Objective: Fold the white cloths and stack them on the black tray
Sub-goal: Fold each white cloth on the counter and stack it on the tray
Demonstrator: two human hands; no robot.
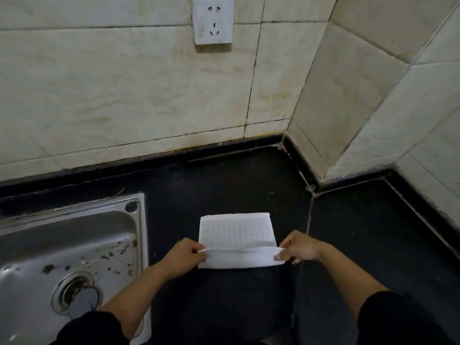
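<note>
While the dark sleeves [92,329] frame the near edge of the view, the left hand [185,255] and the right hand [298,247] each pinch one end of the near hem of the white cloth [236,232], thumb and fingers curled tight on the fabric. That hem is lifted a little off the counter [224,183], and the far part of the cloth lies flat on it, between the sink [143,232] on the left and the corner where the counter turns to the right. By my reading the step in hand is a fold, with the near hem raised but not yet carried over. The next move calls for both hands to travel away together, keeping level, to lay the hem square on the far edge and then press the crease. No black tray and no second cloth are in view, so where the stack will go cannot be told. Beyond the counter's back edge the tiled wall [124,95] carries a socket [213,21]
</note>
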